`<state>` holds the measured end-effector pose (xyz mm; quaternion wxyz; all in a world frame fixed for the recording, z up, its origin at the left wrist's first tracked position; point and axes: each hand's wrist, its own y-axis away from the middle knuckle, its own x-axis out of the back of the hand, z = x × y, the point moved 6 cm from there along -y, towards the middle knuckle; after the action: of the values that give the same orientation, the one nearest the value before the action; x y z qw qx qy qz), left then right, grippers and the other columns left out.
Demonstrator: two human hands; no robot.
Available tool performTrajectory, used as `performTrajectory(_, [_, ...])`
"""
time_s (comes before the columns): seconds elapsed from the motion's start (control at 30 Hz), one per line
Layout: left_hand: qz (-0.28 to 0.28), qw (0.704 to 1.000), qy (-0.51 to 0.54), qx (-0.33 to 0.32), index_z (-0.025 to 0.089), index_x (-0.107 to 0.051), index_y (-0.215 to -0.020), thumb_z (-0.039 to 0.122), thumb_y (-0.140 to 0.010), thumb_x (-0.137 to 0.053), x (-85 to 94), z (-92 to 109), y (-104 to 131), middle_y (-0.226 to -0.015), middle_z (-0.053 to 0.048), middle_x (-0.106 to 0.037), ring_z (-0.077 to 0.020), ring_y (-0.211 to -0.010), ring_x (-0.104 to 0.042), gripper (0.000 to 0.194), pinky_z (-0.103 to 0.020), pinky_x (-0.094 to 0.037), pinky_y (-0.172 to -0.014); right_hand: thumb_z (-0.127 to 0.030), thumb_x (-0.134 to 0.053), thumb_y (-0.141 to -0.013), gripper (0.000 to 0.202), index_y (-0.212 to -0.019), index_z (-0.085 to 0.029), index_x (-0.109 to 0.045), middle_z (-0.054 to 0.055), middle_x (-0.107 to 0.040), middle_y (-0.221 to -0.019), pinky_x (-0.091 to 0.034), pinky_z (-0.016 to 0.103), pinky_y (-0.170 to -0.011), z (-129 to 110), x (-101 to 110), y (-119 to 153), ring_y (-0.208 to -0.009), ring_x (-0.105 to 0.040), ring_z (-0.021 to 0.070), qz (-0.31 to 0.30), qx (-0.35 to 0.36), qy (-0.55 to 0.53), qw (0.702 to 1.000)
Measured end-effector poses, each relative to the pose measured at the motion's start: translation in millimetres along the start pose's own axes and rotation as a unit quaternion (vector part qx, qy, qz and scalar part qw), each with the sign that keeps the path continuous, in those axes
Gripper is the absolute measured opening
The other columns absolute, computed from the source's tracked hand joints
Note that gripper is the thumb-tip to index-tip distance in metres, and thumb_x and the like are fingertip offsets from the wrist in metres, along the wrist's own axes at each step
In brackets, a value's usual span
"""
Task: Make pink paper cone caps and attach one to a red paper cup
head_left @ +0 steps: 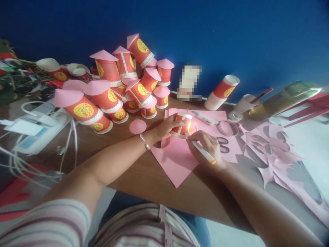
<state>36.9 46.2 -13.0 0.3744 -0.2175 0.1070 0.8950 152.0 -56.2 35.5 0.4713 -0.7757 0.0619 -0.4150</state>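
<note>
My left hand [167, 127] is wrapped round a red paper cup [182, 124] with white bands and a yellow emblem, held tilted above the pink paper [177, 164]. In my right hand [208, 147] is a white marker [202, 150] with an orange end, its tip at the cup's lower rim. A small pink paper cone [138, 126] lies beside my left wrist. Behind the cup, another marker [204, 118] rests on pink paper.
Several red cups with pink cone tops [141, 90] are stacked at the back left. A power strip [42, 128] with white cables lies left. Scissors [223, 144], a tape roll [235, 116], stacked cups [222, 92] and pink scraps [279, 151] lie right.
</note>
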Motion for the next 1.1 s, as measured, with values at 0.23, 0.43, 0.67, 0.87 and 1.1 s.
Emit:
performTrajectory(0.23, [-0.004,1.000,-0.008,0.001,0.017,-0.060,-0.081,0.040,-0.079,-0.085,0.7,-1.0,-0.8,-0.075,0.000,-0.060,-0.0119,-0.071,-0.059,0.034,-0.025,-0.052,-0.067,-0.007,-0.065,-0.091,0.018,-0.095,-0.024,-0.061,-0.001,-0.068,-0.076,-0.049,0.026,-0.057,-2.1,2.4,-1.0,-0.062,-0.064,0.0138,0.003,0.017,-0.026,1.000])
performTrajectory(0.43, [-0.006,1.000,-0.009,-0.020,0.017,-0.061,-0.083,0.043,-0.079,-0.084,0.8,-0.6,-2.8,-0.075,0.001,-0.059,-0.0129,-0.072,-0.058,0.035,-0.027,-0.052,-0.070,-0.007,-0.067,-0.091,0.019,-0.098,-0.023,-0.060,0.000,-0.068,-0.076,-0.050,0.026,-0.057,-4.2,1.6,1.3,-0.062,-0.065,0.0149,-0.010,0.029,-0.046,0.998])
performTrajectory(0.67, [0.005,1.000,-0.009,-0.017,0.017,-0.059,-0.083,0.043,-0.078,-0.084,1.5,0.1,-2.5,-0.076,0.001,-0.057,-0.0115,-0.071,-0.056,0.036,-0.026,-0.050,-0.069,-0.008,-0.065,-0.092,0.017,-0.097,-0.023,-0.059,0.000,-0.068,-0.076,-0.050,0.026,-0.057,-4.0,0.1,1.2,-0.062,-0.064,0.0142,-0.011,0.027,-0.033,0.999])
performTrajectory(0.87, [0.005,1.000,0.004,-0.017,0.018,-0.060,-0.085,0.043,-0.076,-0.086,1.3,0.6,-2.1,-0.076,0.002,-0.061,-0.0115,-0.070,-0.059,0.038,-0.026,-0.051,-0.069,-0.007,-0.065,-0.091,0.018,-0.094,-0.024,-0.059,-0.001,-0.069,-0.075,-0.050,0.026,-0.057,-3.0,1.1,0.4,-0.062,-0.064,0.0139,0.004,0.015,-0.012,1.000])
performTrajectory(1.1, [0.016,1.000,0.004,-0.012,0.018,-0.060,-0.087,0.044,-0.073,-0.088,1.6,0.3,-1.8,-0.078,0.001,-0.062,-0.0120,-0.074,-0.061,0.041,-0.026,-0.052,-0.071,-0.006,-0.061,-0.090,0.019,-0.087,-0.024,-0.058,-0.003,-0.063,-0.068,-0.046,0.025,-0.054,-2.8,2.0,-1.5,-0.056,-0.059,0.0123,0.011,-0.004,0.017,1.000])
